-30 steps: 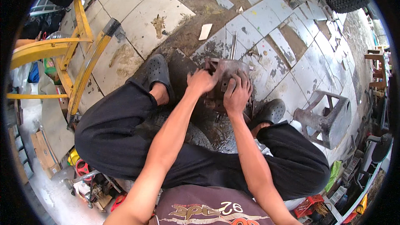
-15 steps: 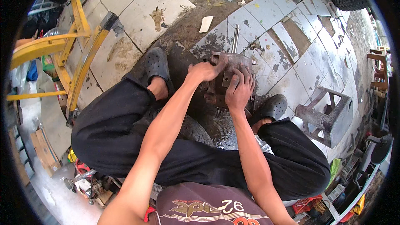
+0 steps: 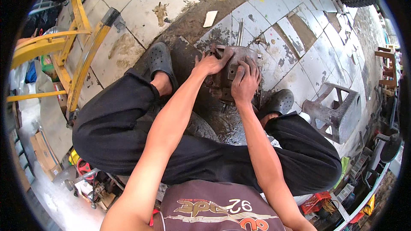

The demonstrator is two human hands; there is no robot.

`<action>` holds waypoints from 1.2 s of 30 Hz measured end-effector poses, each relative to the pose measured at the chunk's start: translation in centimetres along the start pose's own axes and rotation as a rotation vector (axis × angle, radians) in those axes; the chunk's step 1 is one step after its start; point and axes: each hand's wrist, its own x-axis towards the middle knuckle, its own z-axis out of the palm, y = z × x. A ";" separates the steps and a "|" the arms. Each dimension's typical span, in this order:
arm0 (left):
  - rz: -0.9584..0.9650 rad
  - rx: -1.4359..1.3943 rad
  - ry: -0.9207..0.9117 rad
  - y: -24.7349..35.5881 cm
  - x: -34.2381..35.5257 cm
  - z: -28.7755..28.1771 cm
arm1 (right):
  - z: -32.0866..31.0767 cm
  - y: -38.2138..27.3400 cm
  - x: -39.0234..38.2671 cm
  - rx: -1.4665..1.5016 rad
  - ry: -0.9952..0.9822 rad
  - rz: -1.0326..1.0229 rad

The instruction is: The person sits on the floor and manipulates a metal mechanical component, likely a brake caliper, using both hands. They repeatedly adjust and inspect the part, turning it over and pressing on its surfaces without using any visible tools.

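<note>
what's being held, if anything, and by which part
Left hand touches the metal housing at its upper left edge, right hand its right side; whether either grips cannot be told.

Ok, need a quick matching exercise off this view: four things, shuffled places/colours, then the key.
Things
1. metal housing
2. metal shaft
3. stool
4. braced frame

Places/colours
A. grey, on the floor right of the right clog
B. yellow, at the person's left
C. touched by both the left hand and the right hand
D. slim and silvery, seen just past the part being touched

Pairs: 1-C, 2-D, 3-A, 4-B
</note>
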 end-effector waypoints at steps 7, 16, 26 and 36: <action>0.034 0.041 0.170 -0.2 -2.6 2.1 | 0.2 0.7 -0.7 -0.034 0.006 0.013; -0.067 -0.045 0.093 -0.6 -1.8 1.1 | 0.1 0.1 -0.4 -0.008 0.028 -0.001; -0.128 0.091 -0.052 1.1 -1.1 -1.0 | 0.1 0.4 -0.6 0.027 0.006 0.037; -0.157 0.035 -0.033 0.8 -0.5 -1.0 | 0.4 0.0 -0.3 0.001 0.019 0.000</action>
